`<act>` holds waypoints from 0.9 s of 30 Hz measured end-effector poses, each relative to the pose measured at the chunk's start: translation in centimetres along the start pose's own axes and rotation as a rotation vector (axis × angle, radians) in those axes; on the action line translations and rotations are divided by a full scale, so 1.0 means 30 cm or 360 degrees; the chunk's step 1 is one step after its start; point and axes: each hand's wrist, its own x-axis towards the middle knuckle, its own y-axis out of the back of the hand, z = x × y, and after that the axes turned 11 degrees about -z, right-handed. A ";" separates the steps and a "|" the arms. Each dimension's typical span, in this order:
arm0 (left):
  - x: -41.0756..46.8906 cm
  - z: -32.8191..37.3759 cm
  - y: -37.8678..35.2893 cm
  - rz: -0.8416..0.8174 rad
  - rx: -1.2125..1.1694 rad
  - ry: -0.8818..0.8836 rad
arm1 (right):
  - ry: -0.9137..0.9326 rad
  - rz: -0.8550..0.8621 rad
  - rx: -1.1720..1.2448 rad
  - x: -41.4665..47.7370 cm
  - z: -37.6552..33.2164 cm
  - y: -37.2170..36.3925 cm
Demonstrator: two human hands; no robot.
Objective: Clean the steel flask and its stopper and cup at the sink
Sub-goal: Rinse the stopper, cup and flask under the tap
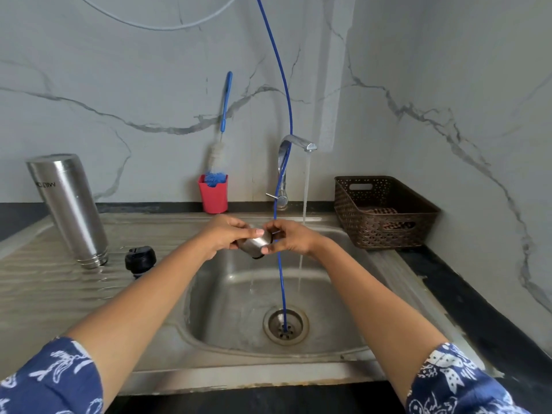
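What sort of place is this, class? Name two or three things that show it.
Probably a home kitchen's washing-up corner: a steel sink with a ribbed draining board, a running tap, and a bottle brush in a red holder.

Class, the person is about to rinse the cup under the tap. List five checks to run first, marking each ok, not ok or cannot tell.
1. Left hand and right hand both grip the cup: ok.
2. Tap running: ok.
3. Cup in the stream: not ok; it falls to the cup's right.
4. Flask and stopper set aside on the drainboard: ok.
5. Cup's inside clean: cannot tell.
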 end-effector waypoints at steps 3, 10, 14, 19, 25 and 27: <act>-0.009 -0.011 -0.002 0.0019 -0.0106 -0.0058 | -0.0030 0.0112 -0.0078 0.010 -0.009 -0.005; -0.062 -0.065 -0.003 0.0153 -0.0426 -0.0208 | -0.0074 0.0113 0.0007 -0.004 -0.020 -0.007; -0.082 -0.058 -0.011 0.0159 -0.0321 -0.0277 | -0.0080 0.0167 -0.0056 -0.006 -0.053 -0.013; -0.093 -0.031 0.007 0.0289 -0.0135 -0.0502 | 0.0062 0.0277 -0.0157 -0.005 -0.116 -0.024; -0.110 -0.052 0.023 0.0350 0.0148 -0.0575 | 0.0133 0.0401 -0.0241 0.029 -0.127 -0.072; -0.113 -0.065 0.031 0.0343 0.0266 -0.0552 | 0.0151 0.0443 -0.0304 0.035 -0.118 -0.084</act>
